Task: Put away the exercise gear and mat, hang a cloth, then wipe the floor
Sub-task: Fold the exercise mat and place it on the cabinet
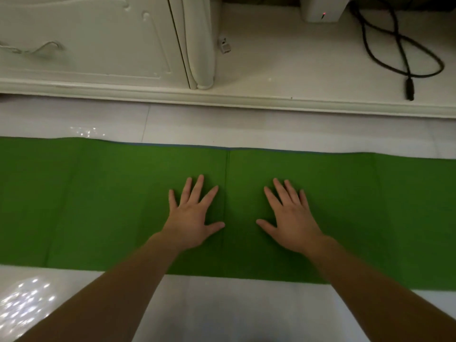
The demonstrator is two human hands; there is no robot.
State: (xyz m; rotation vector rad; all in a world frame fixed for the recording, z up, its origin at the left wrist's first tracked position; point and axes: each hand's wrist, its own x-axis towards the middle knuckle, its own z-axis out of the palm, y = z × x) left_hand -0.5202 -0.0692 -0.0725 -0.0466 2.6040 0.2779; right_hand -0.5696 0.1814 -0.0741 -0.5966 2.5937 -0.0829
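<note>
A green exercise mat [98,201] lies flat on the white tiled floor, stretching across the whole width of the view. A crease runs front to back through its middle. My left hand [193,215] presses flat on the mat just left of the crease, fingers spread. My right hand [288,218] lies flat just right of the crease, fingers spread too. Neither hand holds anything. No cloth or other exercise gear is in view.
A white cabinet [86,40] with a raised base ledge [271,99] runs along the far side. A black cable [407,60] with a plug lies on the ledge at right, beside a white device [323,11] with a red light. Glossy floor tiles [222,312] lie in front.
</note>
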